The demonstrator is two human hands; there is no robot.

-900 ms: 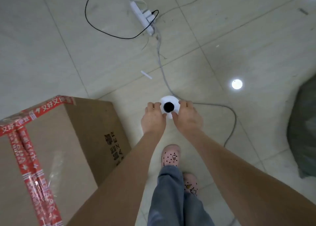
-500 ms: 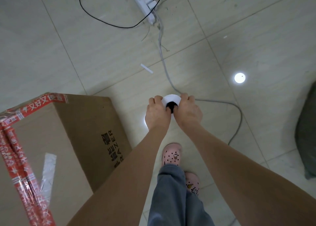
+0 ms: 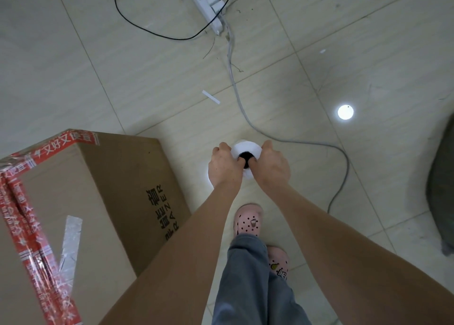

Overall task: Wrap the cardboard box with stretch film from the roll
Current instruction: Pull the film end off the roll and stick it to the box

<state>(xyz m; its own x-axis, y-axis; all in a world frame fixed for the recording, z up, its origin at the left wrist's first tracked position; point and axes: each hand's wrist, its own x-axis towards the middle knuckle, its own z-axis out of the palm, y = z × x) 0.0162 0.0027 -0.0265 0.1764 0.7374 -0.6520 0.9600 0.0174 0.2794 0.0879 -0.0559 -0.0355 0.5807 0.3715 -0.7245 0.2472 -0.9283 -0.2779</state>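
Both grips are clamped on the roll [image 3: 245,148]. The left hand [image 3: 224,168] and right hand [image 3: 272,167] curl round its top end from either side, thumbs apparently dipped into the dark core. The roll is held upright; whether it touches the floor cannot be told. The box [image 3: 118,182] stands left of the roll, near but apart, and its visible side is bare cardboard. No film is seen running from roll to box. Judgement: wrapping is not yet begun; anchoring and every turn remain. A cable [image 3: 245,118] lies beyond the roll.
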